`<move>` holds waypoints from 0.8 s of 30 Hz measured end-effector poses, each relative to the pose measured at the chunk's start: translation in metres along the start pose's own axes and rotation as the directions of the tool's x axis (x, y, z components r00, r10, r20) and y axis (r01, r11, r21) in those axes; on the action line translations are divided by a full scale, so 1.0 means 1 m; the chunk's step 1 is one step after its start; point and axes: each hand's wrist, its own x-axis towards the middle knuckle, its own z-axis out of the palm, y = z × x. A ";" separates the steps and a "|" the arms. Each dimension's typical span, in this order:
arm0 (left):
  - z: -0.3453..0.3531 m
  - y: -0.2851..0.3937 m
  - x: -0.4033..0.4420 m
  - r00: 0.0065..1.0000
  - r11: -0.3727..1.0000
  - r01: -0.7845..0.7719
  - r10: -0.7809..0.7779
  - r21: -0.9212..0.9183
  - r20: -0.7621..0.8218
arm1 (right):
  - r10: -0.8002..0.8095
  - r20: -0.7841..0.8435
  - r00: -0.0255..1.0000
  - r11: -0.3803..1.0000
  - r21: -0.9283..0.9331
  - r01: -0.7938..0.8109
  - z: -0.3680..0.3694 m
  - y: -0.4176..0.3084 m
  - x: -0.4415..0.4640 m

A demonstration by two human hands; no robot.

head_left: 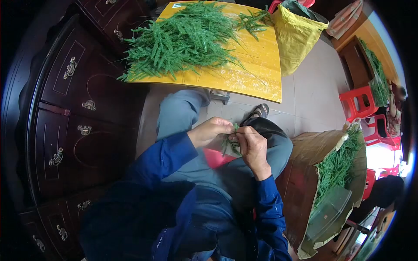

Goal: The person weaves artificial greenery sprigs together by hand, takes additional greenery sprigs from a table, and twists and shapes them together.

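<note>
Above my lap, both hands meet around a small green sprig (233, 145) with thin needle-like leaves. My left hand (213, 130) comes from the left and pinches the sprig's upper part between thumb and fingers. On the right side, my right hand (252, 145) has its fingers closed on the same sprig, close to the left fingertips. A thin dark strand extends near the fingers. Part of the sprig hangs below the hands, blurred. Beyond them, a large pile of green sprigs (183, 41) lies on a yellow board (265, 65), with a smaller bunch (252, 22) at its right.
A cardboard box (305, 152) of green sprigs stands at my right. A yellow bag (296, 35) is beside the board. Dark drawers (61, 130) line the left. Red stools (358, 102) and another person (395, 111) are at the far right.
</note>
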 end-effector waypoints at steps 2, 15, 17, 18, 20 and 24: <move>0.000 -0.006 0.001 0.999 0.993 0.044 -0.046 -0.108 -0.015 | -0.035 0.034 0.999 0.998 -0.057 0.037 -0.002 -0.002 0.000; -0.001 -0.009 -0.002 0.984 0.946 0.180 -0.175 -0.270 0.043 | -0.166 0.149 0.975 0.954 -0.227 0.198 -0.006 -0.004 -0.002; 0.002 -0.014 -0.001 0.984 0.922 0.176 -0.174 -0.345 0.038 | -0.152 0.150 0.977 0.957 -0.224 0.183 -0.008 -0.005 -0.001; 0.002 -0.017 0.000 0.992 0.929 0.126 -0.120 -0.347 0.039 | -0.140 0.145 0.979 0.959 -0.227 0.171 -0.008 -0.005 -0.001; 0.000 -0.025 0.003 0.999 0.936 0.031 -0.016 -0.351 0.045 | -0.109 0.088 0.990 0.973 -0.193 0.125 -0.006 -0.004 0.000; 0.027 -0.013 -0.004 0.983 0.947 -0.159 0.127 -0.278 -0.131 | 0.103 -0.080 0.991 0.993 0.060 -0.098 0.007 -0.004 -0.002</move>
